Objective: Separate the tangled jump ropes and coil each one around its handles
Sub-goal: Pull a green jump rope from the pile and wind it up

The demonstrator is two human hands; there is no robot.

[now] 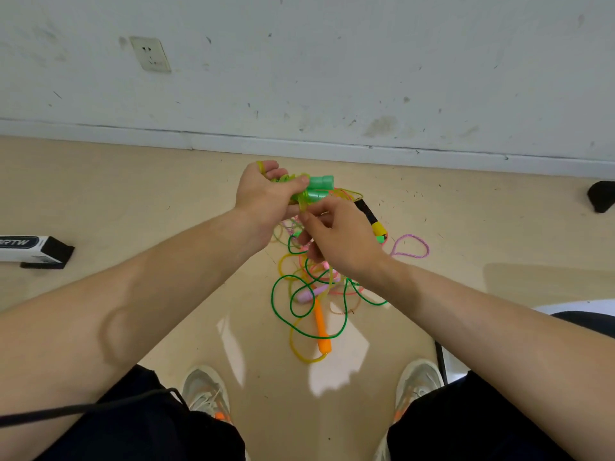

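Observation:
My left hand (263, 197) grips a pair of green handles (317, 189) held side by side, with yellow-green rope looped over its fingers. My right hand (336, 236) pinches a strand of rope just below those handles. Under both hands a tangle of ropes (311, 287) lies on the floor: a dark green rope, a yellow rope, a pink rope. An orange handle (322, 327) and a lilac handle (307, 293) lie in the tangle. A black and yellow handle (372, 217) lies behind my right hand, and a lilac rope loop (411, 247) sits to its right.
The beige floor (149, 201) meets a white wall (332, 78) close behind the tangle. A black and white box (33, 249) lies at the left. A dark object (601, 196) sits at the right edge. My shoes (206, 392) and knees flank the pile.

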